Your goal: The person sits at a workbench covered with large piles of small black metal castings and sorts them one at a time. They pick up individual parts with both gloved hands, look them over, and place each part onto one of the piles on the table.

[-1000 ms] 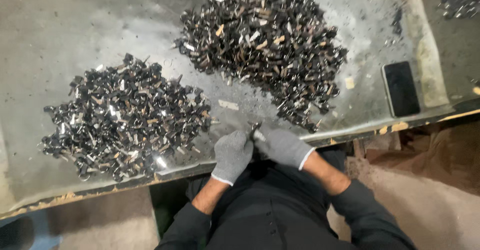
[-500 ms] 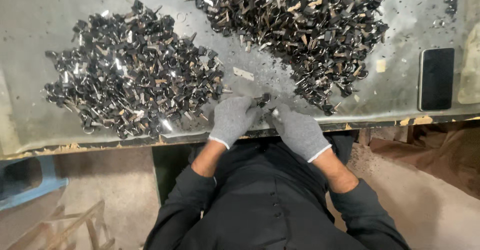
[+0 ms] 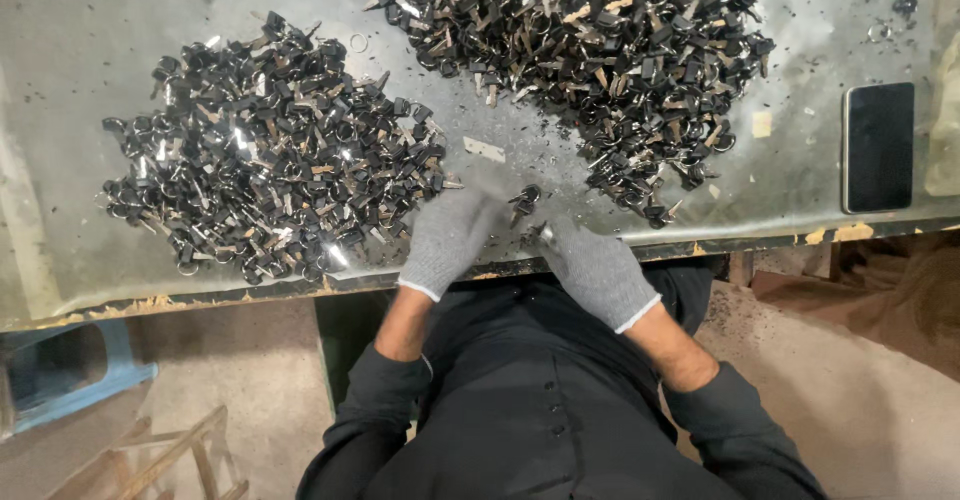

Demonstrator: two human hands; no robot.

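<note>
- Small black-headed key [image 3: 524,200] sits between both gloved hands, just past the fingertips.
- Left hand [image 3: 450,235] pinches it; right hand [image 3: 592,265] pinches its lower end.

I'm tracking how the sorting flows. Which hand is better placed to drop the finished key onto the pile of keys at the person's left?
Probably the left hand: it sits right beside the left pile, while the right hand is farther away, across the small key.
</note>
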